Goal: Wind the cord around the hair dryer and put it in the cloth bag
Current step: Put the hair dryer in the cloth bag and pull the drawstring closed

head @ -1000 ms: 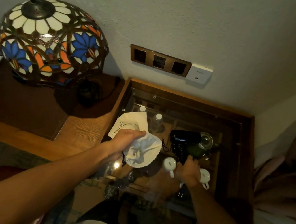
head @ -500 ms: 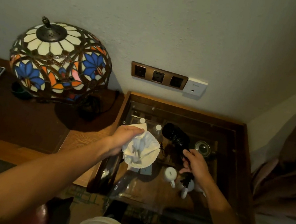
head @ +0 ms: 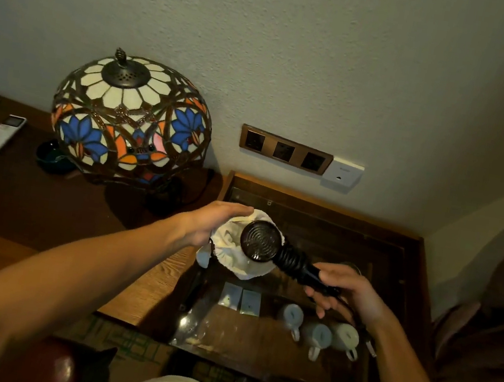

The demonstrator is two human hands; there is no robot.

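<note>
My right hand grips the handle of the black hair dryer. Its round grille end points left into the mouth of the white cloth bag. The black cord is coiled tightly around the handle between the head and my fingers. My left hand holds the bag's rim at its upper left, above the glass-topped table. Part of the bag's opening is hidden behind the dryer's head.
A stained-glass lamp stands on the wooden desk to the left, with a white remote. The glass table shows three white cups and packets beneath. A socket panel is on the wall. Bedding lies right.
My right hand has swung the dryer's head left and up to the bag's mouth. My left hand has lifted the bag and turned its opening toward the dryer.
</note>
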